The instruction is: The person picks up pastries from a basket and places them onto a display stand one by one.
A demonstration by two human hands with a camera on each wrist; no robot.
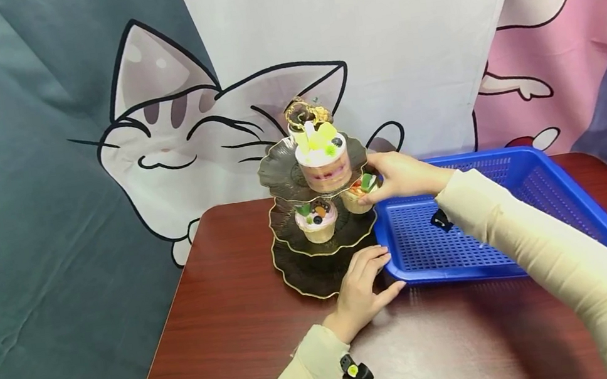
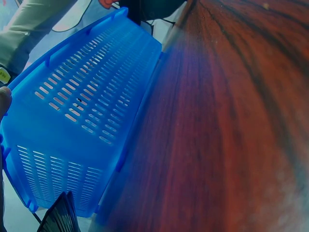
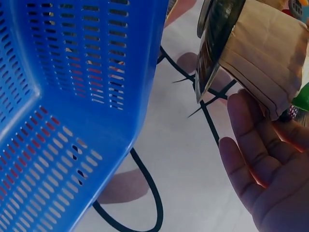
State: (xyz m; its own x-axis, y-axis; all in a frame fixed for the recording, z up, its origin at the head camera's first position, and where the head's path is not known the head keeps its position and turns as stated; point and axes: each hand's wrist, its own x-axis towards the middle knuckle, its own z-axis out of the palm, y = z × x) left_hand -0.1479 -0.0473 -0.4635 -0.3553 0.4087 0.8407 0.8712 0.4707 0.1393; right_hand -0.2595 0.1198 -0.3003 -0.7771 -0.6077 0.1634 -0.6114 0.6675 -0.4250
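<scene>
A tiered stand [image 1: 290, 267] with dark, gold-edged scalloped plates stands on the table. On its middle plate, my right hand [image 1: 401, 176] grips a fruit-topped cupcake [image 1: 358, 200] at the right side, thumb in front and fingers behind. The right wrist view shows the cupcake's pleated wrapper [image 3: 268, 53] against the plate, the right fingers [image 3: 251, 140] at its side. A second cupcake [image 1: 319, 224] with pink cream sits left of it. My left hand [image 1: 358, 290] lies low at the stand's front right, fingers extended at the near-left corner of the blue basket [image 1: 461, 272].
The top plate carries a layered cake cup [image 1: 324, 165] with yellow decoration, and behind it a dark-topped cake [image 1: 297, 120] with gold trim. The perforated basket stands close against the stand's right side, under my right forearm. A cartoon-printed cloth [image 1: 375, 35] hangs behind the table.
</scene>
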